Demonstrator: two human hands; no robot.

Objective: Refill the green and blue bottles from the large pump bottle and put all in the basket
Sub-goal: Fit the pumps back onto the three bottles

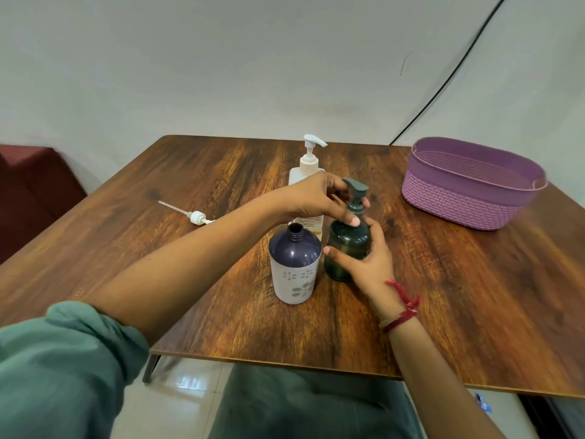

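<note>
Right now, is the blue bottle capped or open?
Open. The blue bottle stands upright with its threaded neck bare; a white pump with its tube lies apart from it on the table.

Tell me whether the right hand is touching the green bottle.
Touching. The head view shows the right hand gripping the green bottle round its body, thumb on its front.

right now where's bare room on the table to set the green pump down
Bare wood between the green bottle and the basket, and the near-right corner. Also the far-left corner behind the loose white pump. Crowded mid-table around the blue bottle and large pump bottle.
</note>
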